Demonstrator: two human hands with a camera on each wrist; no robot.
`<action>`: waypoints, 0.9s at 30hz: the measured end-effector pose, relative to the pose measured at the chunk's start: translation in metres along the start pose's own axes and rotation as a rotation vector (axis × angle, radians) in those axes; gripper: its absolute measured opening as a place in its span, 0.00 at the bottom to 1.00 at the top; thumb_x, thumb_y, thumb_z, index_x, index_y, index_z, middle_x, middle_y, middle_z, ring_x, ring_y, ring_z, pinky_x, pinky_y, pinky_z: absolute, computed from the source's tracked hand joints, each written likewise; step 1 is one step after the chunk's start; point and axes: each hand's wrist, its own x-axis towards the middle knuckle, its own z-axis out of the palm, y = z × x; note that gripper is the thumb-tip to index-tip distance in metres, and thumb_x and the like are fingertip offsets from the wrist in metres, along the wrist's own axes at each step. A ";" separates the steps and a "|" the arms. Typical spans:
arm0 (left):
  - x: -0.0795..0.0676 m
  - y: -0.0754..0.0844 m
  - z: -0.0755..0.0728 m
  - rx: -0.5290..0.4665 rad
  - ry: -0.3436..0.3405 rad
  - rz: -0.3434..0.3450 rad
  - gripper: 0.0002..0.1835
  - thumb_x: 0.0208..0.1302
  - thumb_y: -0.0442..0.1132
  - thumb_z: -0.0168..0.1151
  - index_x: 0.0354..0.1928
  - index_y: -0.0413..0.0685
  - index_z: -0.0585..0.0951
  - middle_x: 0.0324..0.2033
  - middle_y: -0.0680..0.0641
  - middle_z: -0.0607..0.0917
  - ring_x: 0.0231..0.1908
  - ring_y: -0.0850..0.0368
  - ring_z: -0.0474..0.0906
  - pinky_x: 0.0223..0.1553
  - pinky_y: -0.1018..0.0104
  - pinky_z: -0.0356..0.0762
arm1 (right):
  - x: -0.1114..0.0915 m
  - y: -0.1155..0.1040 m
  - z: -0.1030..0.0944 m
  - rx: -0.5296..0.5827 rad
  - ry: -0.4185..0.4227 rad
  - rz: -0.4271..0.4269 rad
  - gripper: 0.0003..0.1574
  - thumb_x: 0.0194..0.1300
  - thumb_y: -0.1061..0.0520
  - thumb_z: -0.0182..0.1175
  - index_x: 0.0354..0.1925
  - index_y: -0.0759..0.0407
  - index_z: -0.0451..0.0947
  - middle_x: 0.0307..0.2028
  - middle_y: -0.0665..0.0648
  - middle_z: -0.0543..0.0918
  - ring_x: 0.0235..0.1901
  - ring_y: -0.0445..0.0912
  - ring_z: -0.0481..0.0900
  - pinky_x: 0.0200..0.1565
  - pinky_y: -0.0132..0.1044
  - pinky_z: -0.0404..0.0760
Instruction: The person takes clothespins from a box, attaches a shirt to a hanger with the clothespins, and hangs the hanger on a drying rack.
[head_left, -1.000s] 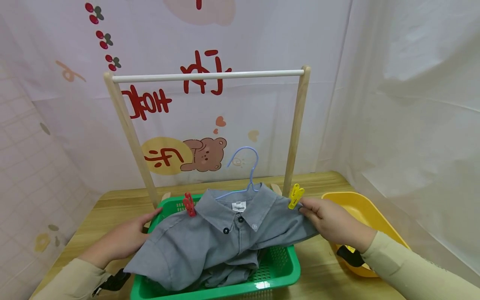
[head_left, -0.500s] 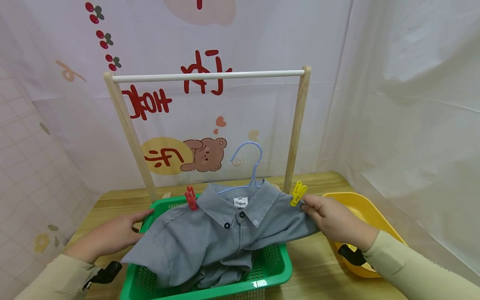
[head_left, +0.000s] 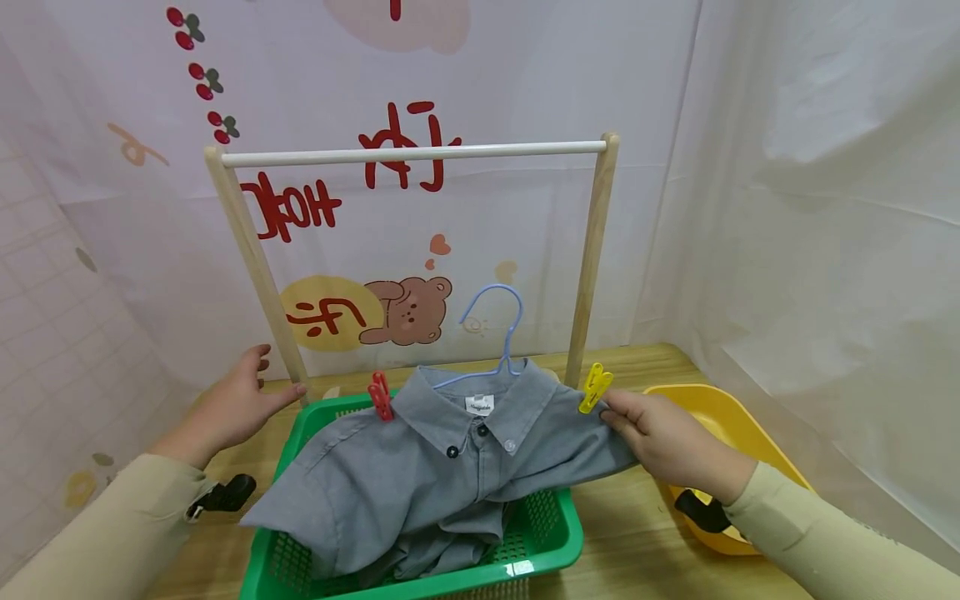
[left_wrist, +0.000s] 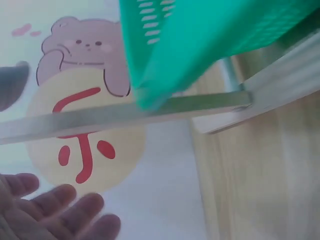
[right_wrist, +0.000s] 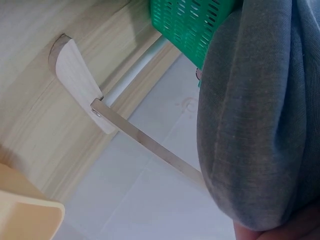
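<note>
A grey button-up shirt (head_left: 442,467) lies over a green basket (head_left: 551,542), with a light blue hanger (head_left: 510,337) inside its collar. A red clothespin (head_left: 381,396) sits on one shoulder, a yellow clothespin (head_left: 595,389) on the other. My right hand (head_left: 667,437) pinches the shirt by the shoulder just beside the yellow clothespin; in the right wrist view the grey cloth (right_wrist: 250,130) hides most of that hand. My left hand (head_left: 232,408) holds nothing and hovers by the left post of the rack, fingers spread. Its loosely bent fingers (left_wrist: 65,205) show in the left wrist view.
A wooden rack with a white bar (head_left: 420,153) stands behind the basket on the wooden table (head_left: 637,533). To the right is a yellow tray (head_left: 712,408), partly behind my right forearm. A printed curtain (head_left: 480,75) closes off the back.
My left hand has left the basket's rim and risen toward the rack's left post. The basket has shifted a little left and back. The right hand keeps its pinch on the shirt, nearly still.
</note>
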 end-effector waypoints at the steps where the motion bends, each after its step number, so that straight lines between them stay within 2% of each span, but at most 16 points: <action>1: 0.005 0.002 -0.002 -0.009 0.006 -0.001 0.61 0.74 0.66 0.58 0.80 0.26 0.38 0.74 0.17 0.56 0.70 0.16 0.61 0.63 0.25 0.70 | 0.000 0.000 0.000 0.000 0.000 -0.001 0.09 0.80 0.62 0.55 0.41 0.50 0.77 0.24 0.41 0.61 0.25 0.33 0.66 0.32 0.31 0.69; 3: 0.013 0.004 -0.006 -0.044 0.020 0.000 0.62 0.73 0.67 0.58 0.81 0.27 0.37 0.75 0.17 0.56 0.70 0.16 0.61 0.64 0.25 0.70 | 0.000 0.001 0.001 0.001 -0.002 0.002 0.09 0.80 0.62 0.55 0.40 0.50 0.77 0.24 0.41 0.60 0.25 0.33 0.65 0.32 0.31 0.69; 7: 0.028 0.007 -0.010 -0.175 0.035 0.015 0.61 0.73 0.68 0.58 0.82 0.33 0.37 0.75 0.20 0.57 0.72 0.19 0.62 0.63 0.29 0.73 | 0.000 0.001 0.001 0.000 -0.001 0.003 0.09 0.80 0.62 0.55 0.40 0.50 0.77 0.24 0.41 0.61 0.25 0.33 0.65 0.33 0.31 0.69; 11: 0.038 0.008 -0.008 -0.250 0.060 0.044 0.53 0.75 0.65 0.56 0.82 0.36 0.46 0.74 0.24 0.63 0.71 0.24 0.67 0.63 0.30 0.75 | 0.001 0.002 0.002 0.002 0.003 -0.005 0.09 0.80 0.62 0.55 0.41 0.50 0.77 0.25 0.41 0.64 0.26 0.33 0.66 0.33 0.31 0.70; 15: 0.043 0.008 -0.002 -0.247 0.048 0.068 0.32 0.83 0.56 0.49 0.71 0.35 0.62 0.66 0.29 0.75 0.65 0.29 0.76 0.62 0.34 0.77 | 0.000 0.002 0.003 0.011 0.007 -0.012 0.09 0.80 0.63 0.55 0.41 0.50 0.77 0.26 0.41 0.68 0.27 0.33 0.68 0.34 0.31 0.71; 18: 0.045 0.008 0.002 -0.241 0.024 0.068 0.22 0.86 0.50 0.43 0.59 0.35 0.69 0.58 0.30 0.82 0.61 0.32 0.79 0.57 0.45 0.80 | 0.000 0.002 0.003 0.010 0.010 -0.015 0.09 0.80 0.63 0.55 0.41 0.50 0.78 0.28 0.42 0.72 0.28 0.33 0.69 0.35 0.31 0.72; 22: 0.047 0.007 0.004 -0.243 0.020 0.069 0.19 0.87 0.46 0.40 0.53 0.36 0.73 0.55 0.30 0.85 0.59 0.34 0.79 0.47 0.59 0.77 | 0.000 0.003 0.003 0.000 0.018 -0.011 0.09 0.80 0.63 0.55 0.45 0.51 0.81 0.33 0.43 0.80 0.31 0.34 0.72 0.37 0.31 0.75; 24: 0.048 0.008 0.004 -0.245 0.017 0.071 0.18 0.86 0.46 0.39 0.53 0.36 0.72 0.55 0.30 0.85 0.59 0.35 0.78 0.41 0.63 0.74 | 0.001 0.002 0.002 -0.007 0.024 -0.005 0.09 0.79 0.63 0.56 0.47 0.52 0.82 0.35 0.44 0.82 0.33 0.34 0.73 0.38 0.32 0.76; 27: 0.049 0.009 0.005 -0.248 0.015 0.081 0.16 0.86 0.44 0.39 0.53 0.37 0.69 0.54 0.31 0.86 0.59 0.35 0.79 0.41 0.64 0.74 | 0.001 0.002 0.001 -0.029 0.033 0.010 0.09 0.79 0.63 0.56 0.49 0.53 0.83 0.37 0.46 0.84 0.33 0.35 0.74 0.39 0.32 0.77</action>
